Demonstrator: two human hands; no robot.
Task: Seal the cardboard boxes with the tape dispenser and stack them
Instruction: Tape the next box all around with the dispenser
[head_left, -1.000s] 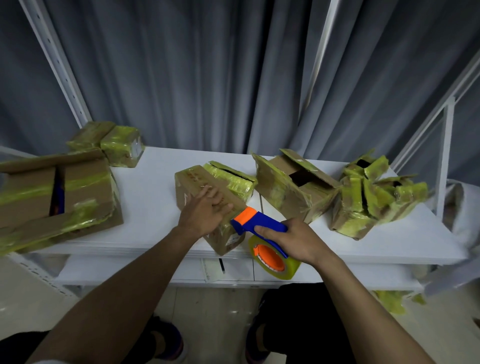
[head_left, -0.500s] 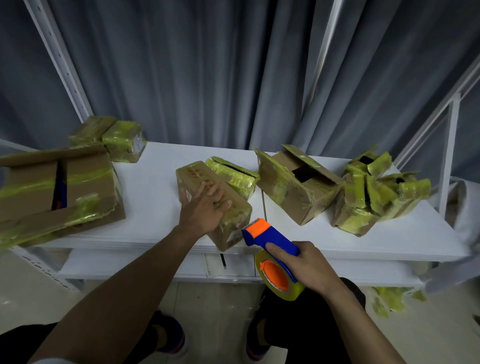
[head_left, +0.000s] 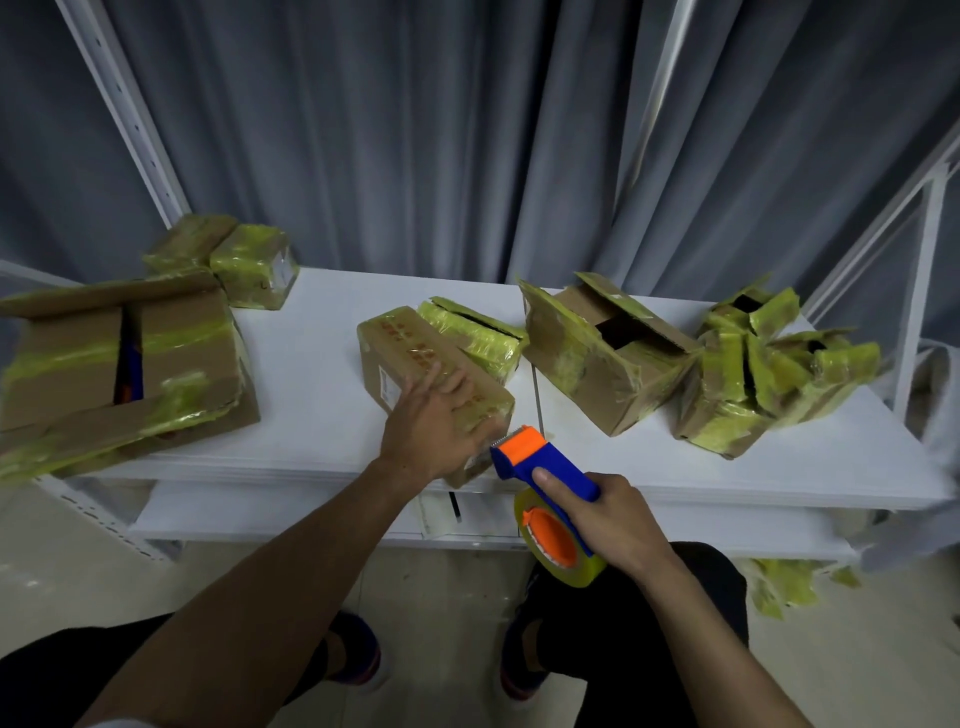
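A long cardboard box is held down near the front edge of the desk by the left hand, whose fingers are laid straight and flat on its top. The blue-and-orange tape dispenser is gripped round its handle by the right hand. Its toothed orange head is set at the box's near end, just beside the left hand, while the yellowish tape roll hangs below the desk's front edge. Whether tape is touching the box cannot be told.

The sealing is judged to be partly done. Two small parcels wrapped in yellow-green tape are set at the far left corner. A taped box is seen just behind the long one, though a dark slit is left along its top.

Much is left. A large box at the left edge is shown with a gap between its flaps. An open box right of centre has its flaps raised, and a heap of boxes at the right edge is seen with flaps standing up. No tidy stack is seen, so the stacking is judged not yet begun.

Rows of reddish printed characters are seen along the long box's top, and a white label on its side; neither can be read. No brand is made out on the dispenser.
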